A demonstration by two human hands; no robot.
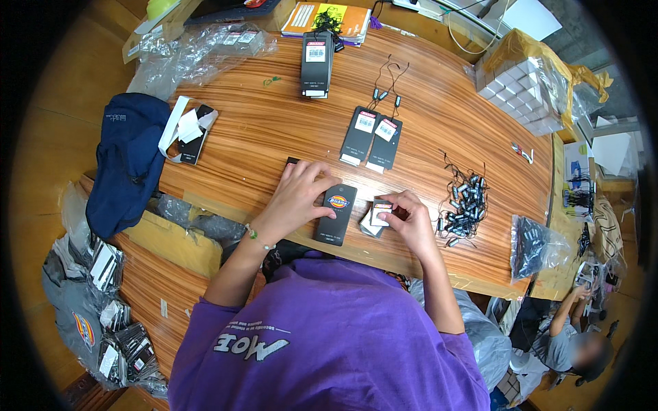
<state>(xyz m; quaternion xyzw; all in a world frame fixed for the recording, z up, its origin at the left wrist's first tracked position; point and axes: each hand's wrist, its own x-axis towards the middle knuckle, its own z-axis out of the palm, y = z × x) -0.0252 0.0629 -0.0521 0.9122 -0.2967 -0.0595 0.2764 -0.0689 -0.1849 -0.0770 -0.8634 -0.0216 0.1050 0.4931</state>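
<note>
Just right of the black tag [336, 229], which left fingers [323, 212] clamp, right fingers [395, 220] pinch a small card [381, 207], apparently separating it; next calls for a clean lift.

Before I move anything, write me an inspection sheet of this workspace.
Surface: table, striped brown wood grain.
Things in hand: black tag, lying near the front edge; white label, above other labels.
Clutter: tag stack at the far side; two strung tags nearer; string pile to the right; plastic wrap at far left.
Hands: left hand grips the black tag's edge; right hand pinches the white label.
Cables: pale cable looping beyond the far right edge.
Surroundings: navy cloth item at left; wrapped boxes at far right; co-worker at lower right.
</note>
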